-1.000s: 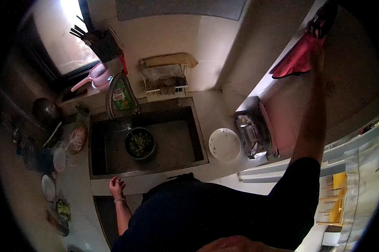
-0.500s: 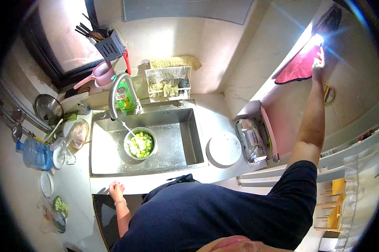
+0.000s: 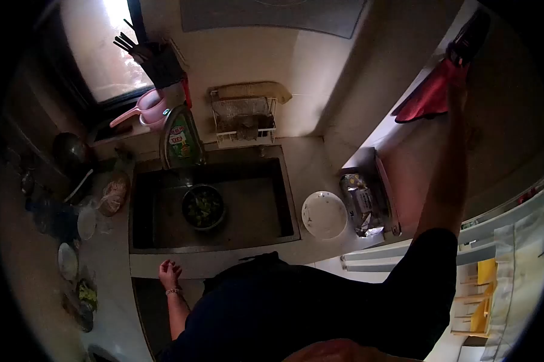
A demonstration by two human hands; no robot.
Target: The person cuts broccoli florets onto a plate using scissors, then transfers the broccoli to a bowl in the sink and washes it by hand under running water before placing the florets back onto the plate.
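Observation:
My right hand is raised at the upper right against the wall, beside a hanging red cloth. Shadow hides its fingers, so I cannot tell their shape. My left hand hangs low in front of the counter's front edge, fingers loosely bent and apart, with nothing in it. Beyond it in the sink stands a round bowl of chopped green vegetables, below the tap. A white plate lies on the counter to the right of the sink.
A foil-like pack lies right of the plate. Behind the sink are a green bottle and a wire rack. Pink dippers and a utensil holder are near the window. Bowls and bags crowd the left counter.
The bright light near my right hand has gone out, and the whole kitchen is much darker. My right hand has stayed close to the cloth; my left hand has barely moved.

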